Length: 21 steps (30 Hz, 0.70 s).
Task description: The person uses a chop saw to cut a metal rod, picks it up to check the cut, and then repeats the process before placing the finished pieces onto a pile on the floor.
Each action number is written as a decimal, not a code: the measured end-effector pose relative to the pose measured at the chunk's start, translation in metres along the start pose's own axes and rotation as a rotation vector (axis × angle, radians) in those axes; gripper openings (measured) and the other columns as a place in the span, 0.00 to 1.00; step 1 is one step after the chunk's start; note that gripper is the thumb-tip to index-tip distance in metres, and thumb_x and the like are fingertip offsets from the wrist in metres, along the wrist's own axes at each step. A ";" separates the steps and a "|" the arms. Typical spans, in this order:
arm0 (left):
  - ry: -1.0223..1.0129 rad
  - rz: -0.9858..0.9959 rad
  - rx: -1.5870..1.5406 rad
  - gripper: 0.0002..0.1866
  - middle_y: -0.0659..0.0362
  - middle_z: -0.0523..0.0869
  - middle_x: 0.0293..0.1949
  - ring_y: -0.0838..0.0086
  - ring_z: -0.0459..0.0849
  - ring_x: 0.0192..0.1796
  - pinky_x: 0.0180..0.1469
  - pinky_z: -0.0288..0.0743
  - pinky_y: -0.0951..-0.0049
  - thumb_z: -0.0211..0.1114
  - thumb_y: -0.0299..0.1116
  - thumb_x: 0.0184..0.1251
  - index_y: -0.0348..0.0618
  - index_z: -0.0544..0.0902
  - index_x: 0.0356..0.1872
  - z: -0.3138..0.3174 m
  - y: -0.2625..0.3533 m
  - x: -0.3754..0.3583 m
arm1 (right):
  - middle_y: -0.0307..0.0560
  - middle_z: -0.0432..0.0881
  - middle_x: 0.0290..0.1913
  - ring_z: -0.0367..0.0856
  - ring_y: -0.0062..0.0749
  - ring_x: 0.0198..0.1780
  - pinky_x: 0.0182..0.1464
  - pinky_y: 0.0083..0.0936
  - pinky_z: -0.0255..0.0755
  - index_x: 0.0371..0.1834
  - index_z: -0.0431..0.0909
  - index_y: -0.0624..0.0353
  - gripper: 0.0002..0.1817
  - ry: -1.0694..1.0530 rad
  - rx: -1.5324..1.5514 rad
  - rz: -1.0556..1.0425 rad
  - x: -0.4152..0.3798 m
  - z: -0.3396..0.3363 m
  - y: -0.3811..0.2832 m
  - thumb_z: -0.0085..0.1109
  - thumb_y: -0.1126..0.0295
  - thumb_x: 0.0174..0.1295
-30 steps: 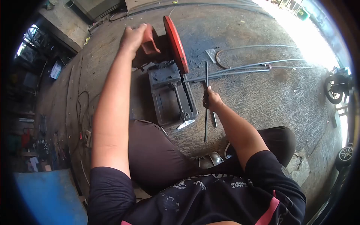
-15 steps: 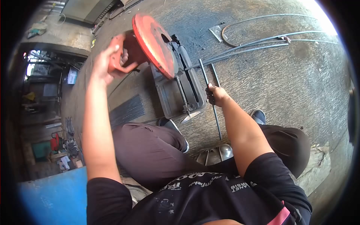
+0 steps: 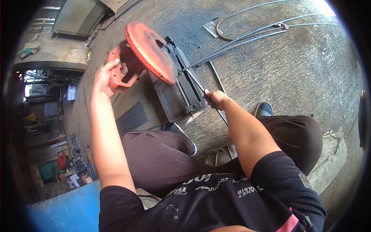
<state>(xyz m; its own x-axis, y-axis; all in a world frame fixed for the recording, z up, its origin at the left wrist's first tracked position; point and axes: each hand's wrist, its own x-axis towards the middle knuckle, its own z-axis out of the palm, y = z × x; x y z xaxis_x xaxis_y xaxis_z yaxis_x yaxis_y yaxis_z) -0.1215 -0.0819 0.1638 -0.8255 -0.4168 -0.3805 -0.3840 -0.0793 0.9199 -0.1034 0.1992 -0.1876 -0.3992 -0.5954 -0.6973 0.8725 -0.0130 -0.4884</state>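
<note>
My left hand [image 3: 102, 79] is wrapped round the red handle [image 3: 114, 75] of a cut-off saw. Its round red guard [image 3: 151, 51] is raised at a tilt above the dark grey base [image 3: 170, 107]. My right hand [image 3: 216, 99] grips a thin metal rod [image 3: 197, 82], whose far end reaches over the base near the clamp area. A threaded clamp screw [image 3: 181, 92] runs along the base. Just right of the base, a second rod [image 3: 217, 76] lies on the floor, partly hidden behind my right hand.
Long metal rods [image 3: 247, 37] stretch across the floor to the upper right. Left of the saw lies a stack of cut dark bars [image 3: 132, 118]. My shoes flank the saw. A blue panel [image 3: 65, 214] stands at lower left, and dark powder [image 3: 181, 29] covers the floor behind the saw.
My right hand has shifted left with its rod, bringing the rod from beside the saw to over its base. My left hand stays on the handle, and the guard remains raised.
</note>
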 end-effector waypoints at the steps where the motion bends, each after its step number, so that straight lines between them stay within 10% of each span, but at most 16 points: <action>1: 0.002 0.056 0.028 0.22 0.49 0.77 0.43 0.66 0.82 0.43 0.45 0.83 0.67 0.65 0.28 0.62 0.33 0.68 0.53 0.001 -0.001 -0.001 | 0.37 0.71 0.25 0.63 0.22 0.22 0.21 0.22 0.57 0.36 0.79 0.60 0.21 -0.005 -0.028 -0.028 0.006 -0.001 0.001 0.54 0.51 0.69; 21: 0.041 0.126 0.120 0.23 0.46 0.80 0.41 0.66 0.84 0.37 0.40 0.83 0.68 0.62 0.24 0.62 0.36 0.61 0.54 0.006 -0.010 -0.012 | 0.33 0.69 0.22 0.59 0.21 0.22 0.25 0.21 0.54 0.30 0.75 0.52 0.20 -0.162 -0.057 0.062 0.010 0.014 -0.008 0.53 0.48 0.69</action>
<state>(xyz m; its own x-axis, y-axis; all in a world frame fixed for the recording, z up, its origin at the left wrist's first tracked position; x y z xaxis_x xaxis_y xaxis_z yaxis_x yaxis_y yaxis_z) -0.1104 -0.0703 0.1589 -0.8534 -0.4536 -0.2568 -0.3275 0.0831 0.9412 -0.1108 0.1825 -0.1833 -0.2906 -0.7157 -0.6351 0.8748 0.0702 -0.4794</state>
